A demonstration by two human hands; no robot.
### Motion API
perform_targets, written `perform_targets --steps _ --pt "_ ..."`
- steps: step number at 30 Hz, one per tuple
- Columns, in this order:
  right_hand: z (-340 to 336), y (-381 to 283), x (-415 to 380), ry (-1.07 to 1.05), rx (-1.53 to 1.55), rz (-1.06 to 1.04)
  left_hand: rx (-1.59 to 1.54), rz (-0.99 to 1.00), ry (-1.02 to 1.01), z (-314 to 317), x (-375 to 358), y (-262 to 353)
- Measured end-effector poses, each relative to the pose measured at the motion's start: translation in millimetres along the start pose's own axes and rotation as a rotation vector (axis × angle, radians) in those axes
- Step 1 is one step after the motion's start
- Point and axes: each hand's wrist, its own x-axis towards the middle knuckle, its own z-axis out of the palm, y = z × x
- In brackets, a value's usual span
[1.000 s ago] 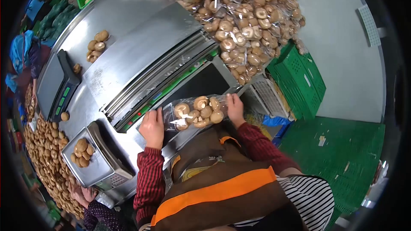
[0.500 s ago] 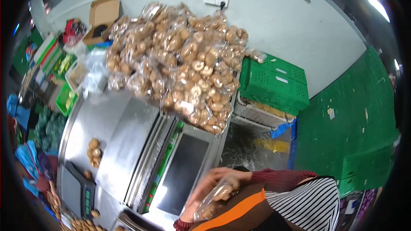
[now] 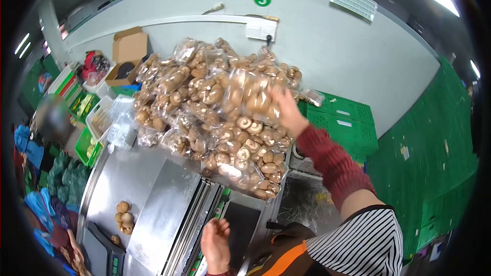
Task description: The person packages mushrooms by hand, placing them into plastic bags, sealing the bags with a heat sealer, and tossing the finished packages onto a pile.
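Note:
My right hand (image 3: 284,107) reaches out over the heap and grips the right end of a clear plastic bag of brown mushrooms (image 3: 246,92), both a little blurred. Below and around that bag is a big heap of similar bagged mushrooms (image 3: 204,89). Down near the bottom, my left hand (image 3: 216,243) is raised over the wrapping machine (image 3: 240,227), its fingers loosely curved and apart with nothing in them. A few loose mushrooms (image 3: 124,218) lie to the left on the steel table (image 3: 123,174).
A digital scale (image 3: 99,250) stands at lower left. Green crates (image 3: 340,117) are stacked right of the heap. An open cardboard box (image 3: 128,53) and a clear plastic bag (image 3: 123,117) sit at the left. Another person (image 3: 48,220) works at the far left.
My right hand has moved from near my body up and forward to the heap with a bag of mushrooms. The left hand has come off the bag. The camera view has tilted upward.

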Motion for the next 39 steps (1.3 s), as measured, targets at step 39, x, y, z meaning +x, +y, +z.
perform_targets --steps 39 --pt "605.5 -227.0 -475.8 -1.049 0.098 0.005 0.642 0.524 1.44 -473.7 -237.2 56.1"
